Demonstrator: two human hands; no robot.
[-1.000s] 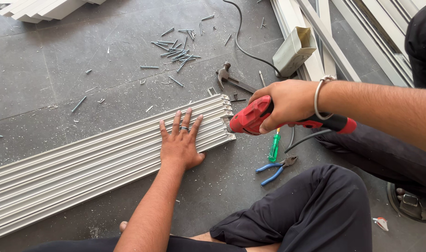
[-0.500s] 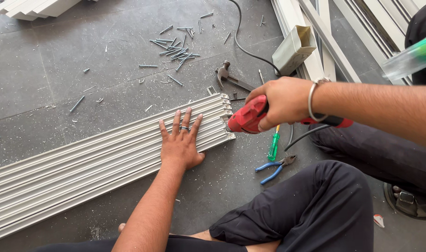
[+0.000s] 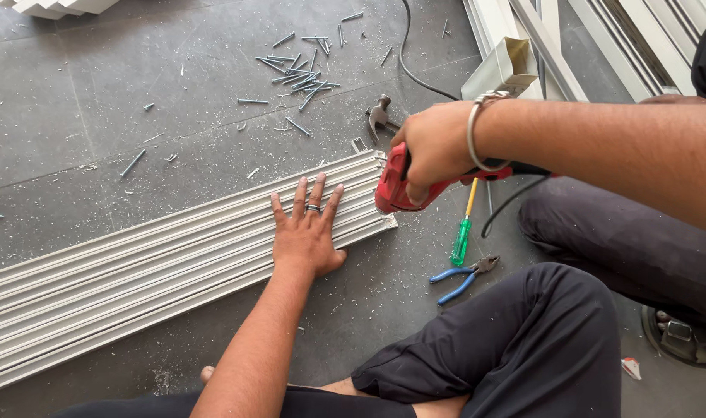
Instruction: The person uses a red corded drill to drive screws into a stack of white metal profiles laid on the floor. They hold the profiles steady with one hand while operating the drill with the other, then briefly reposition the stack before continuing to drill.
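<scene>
Profile: long ribbed grey aluminium extrusion (image 3: 159, 267) lies flat on the dusty grey floor (image 3: 74, 116), its end under the tool.
Left hand (image 3: 306, 232): I see it spread flat, pressing the ribs, clamping nothing.
Right hand (image 3: 434, 147): wrapped tight round the red corded power tool (image 3: 395, 186).
Handling: I judge it stiff, light, slick; hold down flat near the end.
Nearby: green-handled screwdriver (image 3: 463, 236), blue-handled pliers (image 3: 461, 277).

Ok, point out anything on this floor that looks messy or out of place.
Loose screws lie scattered across the grey floor beyond the ribbed aluminium profile, amid pale shavings and dust. A hammer, green-handled screwdriver and blue pliers lie loose near the right hand gripping the red power tool.
</scene>
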